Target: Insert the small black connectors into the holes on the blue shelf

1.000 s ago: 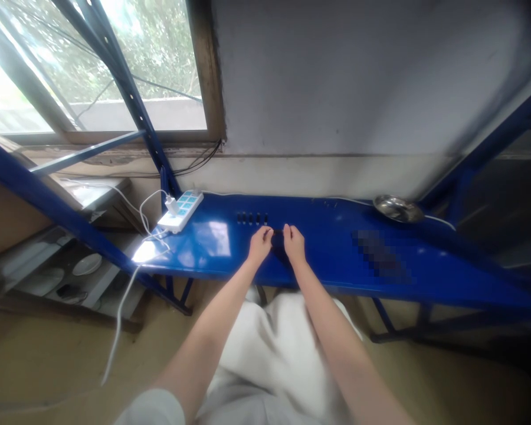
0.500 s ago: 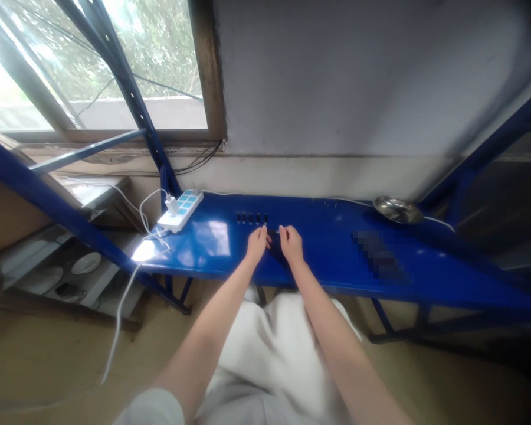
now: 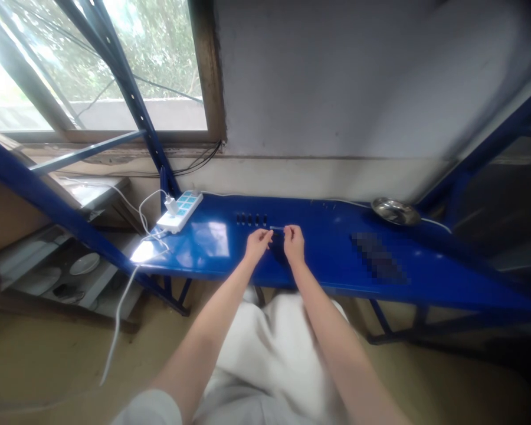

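Note:
My left hand [image 3: 257, 243] is over the front part of the blue table, its fingers closed in a pinch. What it pinches, if anything, is too small to make out; a dark bit shows by its fingertips. Close by on the right, my right hand [image 3: 294, 242] grips the end of a thin, pale, clear-looking rod [image 3: 277, 228]. This rod points left, its free end just above my left fingertips. Several small black pieces with lighter ends [image 3: 250, 219] stand or lie in a row just beyond my left hand.
A white power strip [image 3: 180, 212] with a plug and cable lies at the left end of the blue table [image 3: 323, 248]. At the back right sits a shiny metal bowl [image 3: 396, 211]. A blurred dark object [image 3: 378, 257] lies in front of it. Tiny bits [image 3: 330, 205] lie near the wall.
My right hand has shifted slightly right and turned, so the thin rod now shows lengthwise between the hands. My left fingertips have moved a little right.

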A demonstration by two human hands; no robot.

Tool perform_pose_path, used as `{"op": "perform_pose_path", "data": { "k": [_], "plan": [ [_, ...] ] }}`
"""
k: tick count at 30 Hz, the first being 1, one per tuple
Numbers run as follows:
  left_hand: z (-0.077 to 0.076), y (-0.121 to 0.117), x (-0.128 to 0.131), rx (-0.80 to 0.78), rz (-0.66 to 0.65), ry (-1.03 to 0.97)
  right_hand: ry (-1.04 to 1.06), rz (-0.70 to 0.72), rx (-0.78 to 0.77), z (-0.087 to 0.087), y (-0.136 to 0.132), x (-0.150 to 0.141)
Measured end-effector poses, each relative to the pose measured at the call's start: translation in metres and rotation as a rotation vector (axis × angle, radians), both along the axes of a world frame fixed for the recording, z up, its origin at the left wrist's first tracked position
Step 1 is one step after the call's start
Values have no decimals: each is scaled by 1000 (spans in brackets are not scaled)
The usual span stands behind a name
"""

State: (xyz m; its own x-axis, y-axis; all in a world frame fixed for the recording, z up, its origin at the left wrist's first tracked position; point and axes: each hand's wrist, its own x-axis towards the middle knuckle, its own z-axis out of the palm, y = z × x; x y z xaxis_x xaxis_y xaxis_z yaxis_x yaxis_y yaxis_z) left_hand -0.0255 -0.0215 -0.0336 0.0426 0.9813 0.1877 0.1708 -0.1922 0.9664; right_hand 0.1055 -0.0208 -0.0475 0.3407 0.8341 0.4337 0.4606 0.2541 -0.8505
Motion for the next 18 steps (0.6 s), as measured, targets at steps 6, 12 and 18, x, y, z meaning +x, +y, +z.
{"op": "perform_pose_path", "data": {
  "k": [6,12,18],
  "plan": [
    [-4,5,1,0,38,-90,-184,167,-43,-2,2,-5],
    [-8,7,2,8,74,-64,-320,273,-141,-4,4,-9],
    [-5,3,2,11,104,29,-375,389,-85,2,7,-6]
  ]
}}
